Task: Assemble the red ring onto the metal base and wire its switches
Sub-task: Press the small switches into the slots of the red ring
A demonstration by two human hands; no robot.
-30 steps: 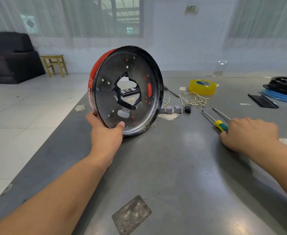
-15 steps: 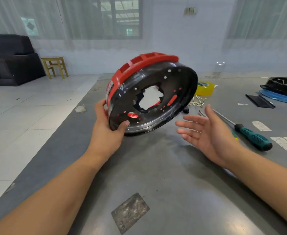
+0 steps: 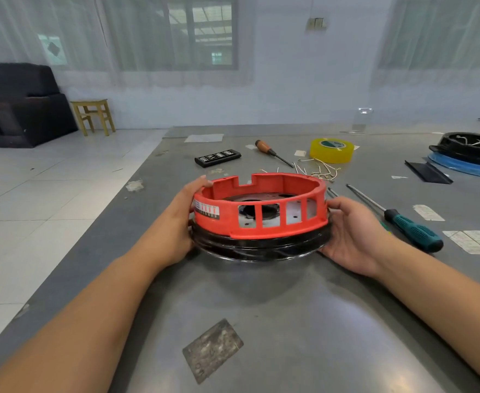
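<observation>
From the head view, the red ring (image 3: 258, 211) sits on top of the metal base (image 3: 261, 246) at the centre of the frame, the pair lying flat on the grey table (image 3: 289, 321), windowed wall toward me. I judge I have it laid this way so the open top faces up and the switch slots can be reached from inside; no switches or wires are fitted that I can see.

My left hand (image 3: 183, 222) cups the left side, fingers curled round the ring's rim at the top and the palm against the base's edge. My right hand (image 3: 352, 234) is open, palm toward the assembly, thumb lying along the ring's right wall and straight fingers under the base's lip. Together they steady the stack.

To the right lies a green-handled screwdriver (image 3: 412, 231). Further up are loose wire pieces (image 3: 321, 170), yellow tape (image 3: 332, 150), a wooden-handled screwdriver (image 3: 271, 153) and a black switch strip (image 3: 217, 158).
</observation>
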